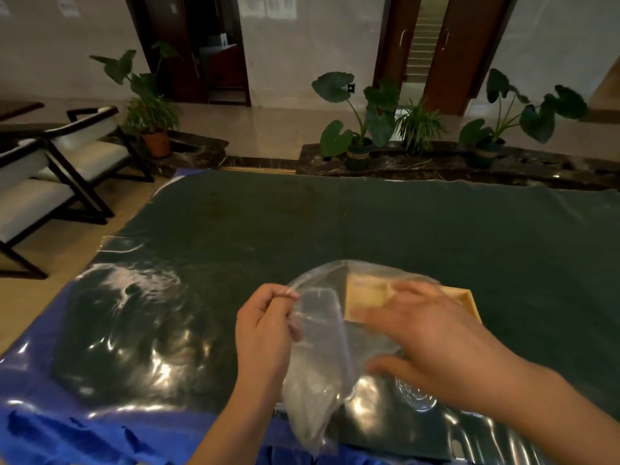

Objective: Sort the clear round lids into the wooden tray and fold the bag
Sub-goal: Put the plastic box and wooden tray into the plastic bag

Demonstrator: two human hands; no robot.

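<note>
My left hand (265,327) sits at lower centre of the frame. Its thumb and fingers are curled and pinch the rim of one clear plastic bag (315,370). The bag hangs from that pinch down toward the bottom edge, and its mouth gapes toward the right. My right hand (429,333) is right of centre, blurred, with fingers stretched out flat and thumb spread below them. It reaches across the bag's mouth and I can see nothing gripped in it. Whether the fingertips are inside the film or only over it, I cannot tell.

One wooden tray (464,298) lies on the table just beyond my right hand. Its left part shows through the bag, where one divider splits it into compartments. I count one clear round lid (416,396) for certain, flat on the table under my right wrist, outside the tray. Whether the bag holds more I cannot tell.

The table carries three coverings: a dark green cloth (335,223), a glossy clear plastic sheet (134,323) over its near half, and a blue cloth (67,437) along the lower left edge. Two white-cushioned chairs (84,152) stand at the left of the frame. Along the far side I count four potted plants (359,129), with two dark wooden doorways (214,62) in the wall behind them.
</note>
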